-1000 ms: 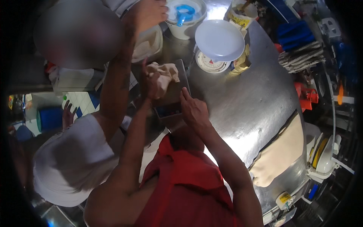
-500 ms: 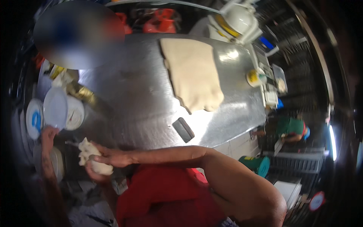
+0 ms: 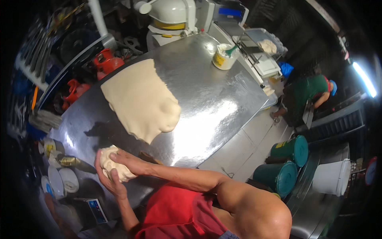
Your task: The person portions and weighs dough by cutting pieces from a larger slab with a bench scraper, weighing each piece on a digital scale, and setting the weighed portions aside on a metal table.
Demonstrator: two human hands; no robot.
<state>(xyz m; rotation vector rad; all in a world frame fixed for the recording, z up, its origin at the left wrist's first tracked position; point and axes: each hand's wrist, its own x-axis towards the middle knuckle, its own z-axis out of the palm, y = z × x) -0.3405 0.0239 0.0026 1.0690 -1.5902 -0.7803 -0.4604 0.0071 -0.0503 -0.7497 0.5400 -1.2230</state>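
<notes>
Stretching over shiny metal on the worktop (image 3: pixel 199 87), possibly risking sticking or tearing from dragging soft dough across the surface. Seeing the dough sheet (image 3: pixel 139 95) lying flat there, draping unevenly to a pointed near edge; perhaps courting a dented or merged edge by dropping more dough too close.

Holding the lump of dough (image 3: pixel 107 159) above the worktop's near left part, just short of the sheet's tip, without telling from this angle about any contact with the metal. Closing a two-handed grip around it: cupping one side with the left hand (image 3: pixel 111 185), pressing the other with the thumb and palm of the right hand (image 3: pixel 133 163). Likely tearing or thinning it by pulling the hands apart, or losing part through sagging between fingers. Maybe knocking the dark flat object (image 3: pixel 149 156), lying just beside the right forearm (image 3: pixel 179 177), by sweeping that arm sideways.

Comparing with half a second ago: facing farther right, showing more floor (image 3: pixel 234 147) and two green bins (image 3: pixel 271 177) instead of one; finding the sheet farther left in view; bringing the lump nearer to it, away from the scale (image 3: pixel 96 210).
</notes>
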